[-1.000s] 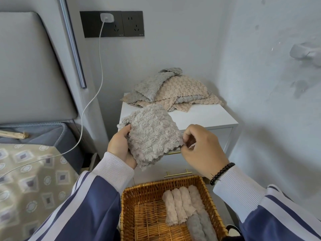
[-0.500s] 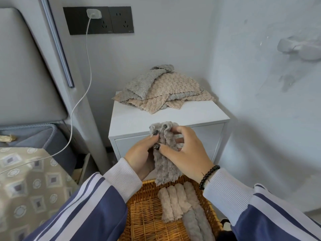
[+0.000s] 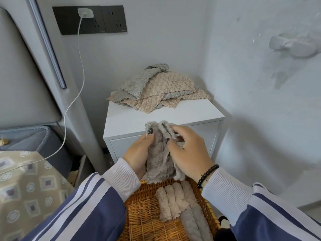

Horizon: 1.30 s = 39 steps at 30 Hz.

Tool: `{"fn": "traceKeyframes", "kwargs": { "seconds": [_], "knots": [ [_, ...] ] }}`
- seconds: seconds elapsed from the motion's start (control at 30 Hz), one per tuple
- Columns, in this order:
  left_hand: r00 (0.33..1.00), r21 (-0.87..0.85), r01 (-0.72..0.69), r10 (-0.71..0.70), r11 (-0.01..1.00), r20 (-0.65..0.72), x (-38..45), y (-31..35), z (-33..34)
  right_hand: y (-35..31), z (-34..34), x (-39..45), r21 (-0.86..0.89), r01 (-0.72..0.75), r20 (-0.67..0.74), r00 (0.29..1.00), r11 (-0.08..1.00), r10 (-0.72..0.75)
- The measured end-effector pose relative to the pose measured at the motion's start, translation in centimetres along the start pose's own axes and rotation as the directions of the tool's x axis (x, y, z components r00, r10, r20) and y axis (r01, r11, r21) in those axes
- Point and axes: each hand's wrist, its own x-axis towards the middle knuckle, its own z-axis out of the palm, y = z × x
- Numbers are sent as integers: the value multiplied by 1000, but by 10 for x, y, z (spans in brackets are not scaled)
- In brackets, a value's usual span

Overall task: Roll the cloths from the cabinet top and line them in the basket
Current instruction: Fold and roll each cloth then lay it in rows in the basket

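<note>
Both my hands grasp a folded grey cloth [image 3: 160, 152] above the wicker basket [image 3: 144, 216].
My left hand [image 3: 139, 152] pinches its edge; my right hand [image 3: 189, 153] curls around it. Unrolled cloths [image 3: 158, 89] lie at 12 o'clock.

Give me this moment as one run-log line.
step: rolling | both hands grip grey cloth above basket | pile remains on cabinet
</note>
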Motion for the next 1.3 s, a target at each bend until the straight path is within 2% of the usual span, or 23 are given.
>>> {"fn": "traceKeyframes", "kwargs": {
  "seconds": [0.07, 0.13, 0.23, 0.3, 0.43, 0.5, 0.6, 0.7, 0.9, 1.0, 1.07, 1.13, 1.23, 1.3],
  "knots": [
    [998, -27, 38, -37, 999, 51, -4, 1, 4, -1, 3, -4, 42, 16, 97, 995, 999, -20],
    [995, -48, 57, -53, 997, 81, -6, 4, 5, -3, 4, -8, 107, -31, 241, 971, 994, 4],
    [1000, -58, 10, -10, 998, -1, -2, 6, 0, -3, 3, -10, 194, -50, 342, 940, 980, -19],
    [997, -101, 16, -23, 995, -74, 2, 7, -2, -2, 0, -7, 233, -41, 311, 950, 972, -35],
    [987, -288, 42, -84, 957, -137, 3, 15, -5, 4, -13, 2, 250, -18, 230, 972, 968, -41],
    [986, -384, 21, -83, 923, -144, 3, 21, -8, 11, -15, 5, 266, -49, 225, 974, 963, -13],
    [992, -467, 7, -66, 884, -111, 2, 26, -13, 19, -12, 7, 184, -70, 192, 981, 980, 34],
    [996, -477, 25, -64, 878, -66, 1, 26, -14, 24, -9, 8, 147, -63, 104, 993, 987, 48],
    [993, -453, 25, -73, 891, -88, 0, 26, -13, 20, -13, 14, 382, -177, -20, 980, 907, 200],
    [991, -456, 2, -63, 890, -120, -1, 28, -14, 19, -16, 17, 450, -259, -30, 952, 855, 305],
    [989, -443, -14, -53, 897, -139, -1, 28, -12, 19, -15, 19, 543, -325, -11, 919, 774, 394],
    [987, -421, -30, -41, 907, -158, -1, 27, -10, 18, -12, 21, 668, -369, 21, 878, 646, 479],
    [989, -399, -39, -23, 916, -149, 0, 24, -9, 14, -9, 20, 849, -370, 115, 827, 378, 551],
    [990, -402, -46, -10, 915, -137, 0, 23, -9, 14, -6, 16, 907, -378, 215, 793, 183, 570]
  ]
}}
